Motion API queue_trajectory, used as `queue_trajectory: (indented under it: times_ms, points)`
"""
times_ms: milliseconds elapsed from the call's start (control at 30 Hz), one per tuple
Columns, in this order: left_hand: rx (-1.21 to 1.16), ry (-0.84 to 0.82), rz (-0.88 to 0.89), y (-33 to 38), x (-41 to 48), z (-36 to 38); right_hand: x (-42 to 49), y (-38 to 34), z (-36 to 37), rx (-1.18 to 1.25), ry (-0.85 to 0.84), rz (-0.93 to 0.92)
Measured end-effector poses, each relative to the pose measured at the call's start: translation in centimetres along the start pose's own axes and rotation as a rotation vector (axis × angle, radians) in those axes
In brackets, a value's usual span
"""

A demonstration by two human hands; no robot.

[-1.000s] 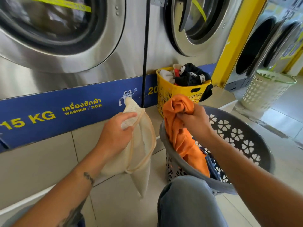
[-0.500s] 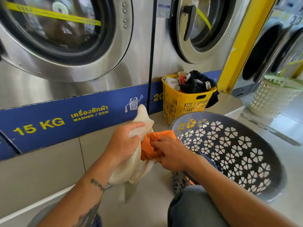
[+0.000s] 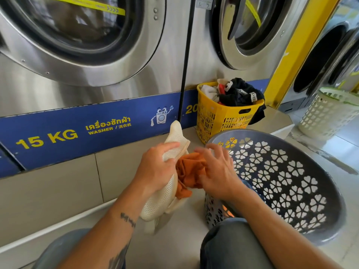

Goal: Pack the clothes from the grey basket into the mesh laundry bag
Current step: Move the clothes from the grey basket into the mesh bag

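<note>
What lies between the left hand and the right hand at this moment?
In the head view, an orange garment lies between them, bunched at the mouth of the mesh laundry bag, which the left hand grips; the right hand touches the garment.

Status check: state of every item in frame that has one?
mesh laundry bag: mouth held open.
orange garment: bunched, partway into the bag.
left grip: holds the bag's edge.
right grip: fingers spread, pressing the garment in.
grey basket: on the floor, contents mostly hidden.
yellow basket: heaped with clothes.
left washer door: closed.
</note>
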State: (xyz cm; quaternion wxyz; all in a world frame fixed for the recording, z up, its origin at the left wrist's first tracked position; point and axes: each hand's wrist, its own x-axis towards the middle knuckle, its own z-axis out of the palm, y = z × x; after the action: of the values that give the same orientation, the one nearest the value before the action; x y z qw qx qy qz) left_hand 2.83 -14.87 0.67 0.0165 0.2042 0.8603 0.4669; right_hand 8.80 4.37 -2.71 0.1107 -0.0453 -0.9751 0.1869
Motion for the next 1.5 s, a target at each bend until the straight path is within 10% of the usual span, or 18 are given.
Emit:
queue_trajectory:
  times_ms: [233,600,833,1000,1133,1500]
  points:
    - [-0.123,0.009,-0.072,0.5,-0.6,-1.2,0.0,4.3,1.0,0.764,-0.279,0.47]
    - [-0.098,-0.048,-0.053,1.4,-1.0,-0.3,-0.8,-0.7,-1.9,0.127,0.241,0.079]
    - [-0.222,-0.002,-0.105,0.7,-1.2,-0.9,-1.8,-4.0,-1.5,0.036,-0.356,-0.129]
    - [-0.157,-0.007,-0.123,0.2,-1.4,-0.9,-1.2,0.1,-2.0,0.187,-0.04,0.099]
    - [-0.095,-0.024,-0.105,0.0,-1.5,-0.8,-1.6,2.6,-1.0,0.412,-0.358,0.344]
    - [-0.048,-0.051,-0.066,0.3,-1.8,-0.4,-1.7,-2.7,-2.9,0.065,0.011,0.006]
